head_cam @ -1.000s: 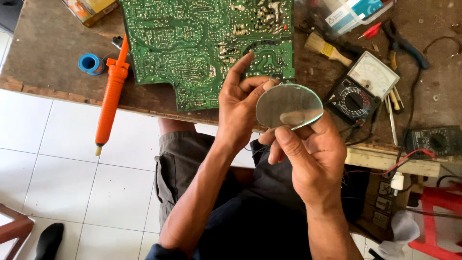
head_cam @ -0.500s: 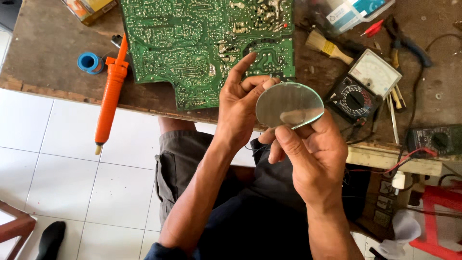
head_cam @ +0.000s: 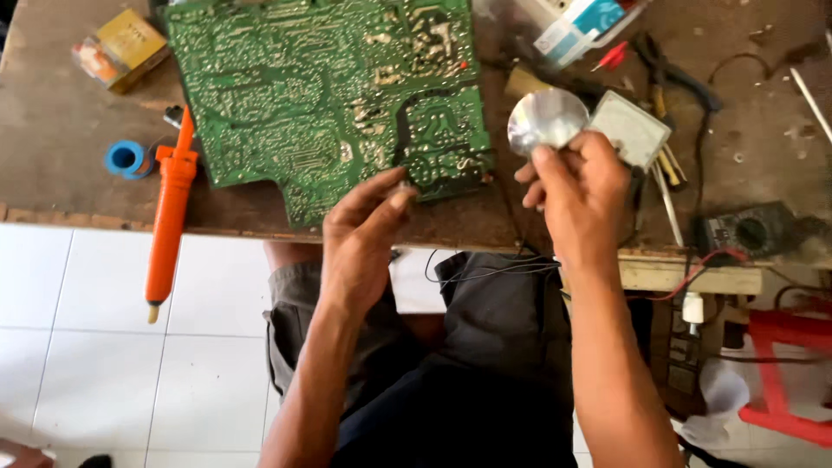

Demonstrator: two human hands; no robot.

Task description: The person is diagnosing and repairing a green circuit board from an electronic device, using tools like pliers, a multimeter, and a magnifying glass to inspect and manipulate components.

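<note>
Since the earlier frame, the round lens [head_cam: 548, 120] had been released by the left hand [head_cam: 364, 232] and carried up over the surface [head_cam: 52, 173] by the right hand [head_cam: 579, 192] alone. It was pinched at its lower edge by the right fingers. The left hand was held loosely open, empty, its fingertips near the green circuit board [head_cam: 321, 95] edge.

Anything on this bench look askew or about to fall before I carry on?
Yes. The orange desoldering pump hangs well past the bench's front edge, tip over the tiled floor. The green circuit board lies askew. The right hand holds a round lens; the left hand touches the board's edge.
</note>
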